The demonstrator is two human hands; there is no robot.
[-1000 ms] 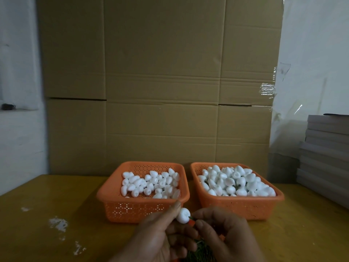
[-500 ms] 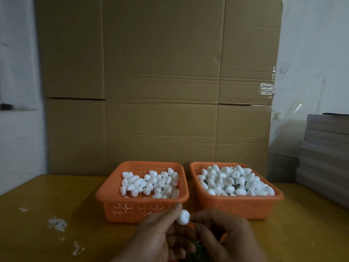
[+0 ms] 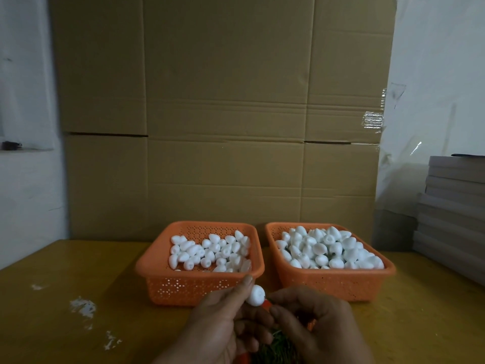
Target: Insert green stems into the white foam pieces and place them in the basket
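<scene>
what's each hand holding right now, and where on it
The left hand pinches a white foam piece by its left side. The right hand is curled right beside it, apparently pinching a green stem, which is hidden.

two orange perforated baskets (image 3: 199,283) hold white foam pieces (image 3: 210,249) on a yellow table (image 3: 65,271).

Two orange baskets (image 3: 199,285) (image 3: 336,285) sit on the yellow table (image 3: 78,271).

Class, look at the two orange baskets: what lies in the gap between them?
Nothing: the head view shows only a narrow bare strip of yellow table between the left basket and the right basket.
</scene>
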